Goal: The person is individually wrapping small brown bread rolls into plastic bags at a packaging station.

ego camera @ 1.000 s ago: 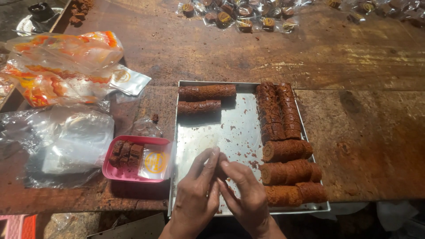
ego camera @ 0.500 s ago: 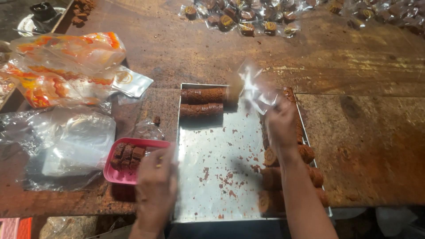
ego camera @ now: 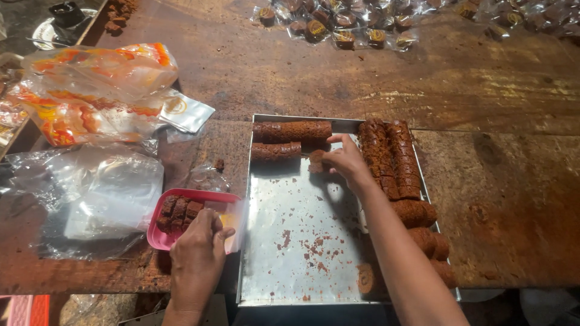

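Observation:
A metal tray [ego camera: 302, 217] lies on a worn wooden table, with brown cake rolls along its right side [ego camera: 417, 211] and two rolls [ego camera: 293, 131] at its far left. My right hand [ego camera: 344, 160] reaches over the tray and pinches a small brown slice [ego camera: 316, 160] beside the nearer of the two rolls. My left hand [ego camera: 196, 256] rests on the near edge of a pink plastic tray [ego camera: 158, 238] that holds several brown slices [ego camera: 180, 211], with a clear wrapper [ego camera: 232, 220] at its fingers.
Clear plastic bags [ego camera: 90, 193] lie left of the pink tray, orange-printed bags [ego camera: 96, 90] behind them. Wrapped round pieces [ego camera: 338, 27] line the table's far edge. Crumbs [ego camera: 305, 244] dot the metal tray.
My hands parted from the tray's near edge. The right went up holding a clear wrapper, then came down to the left rolls; the left moved onto the pink tray.

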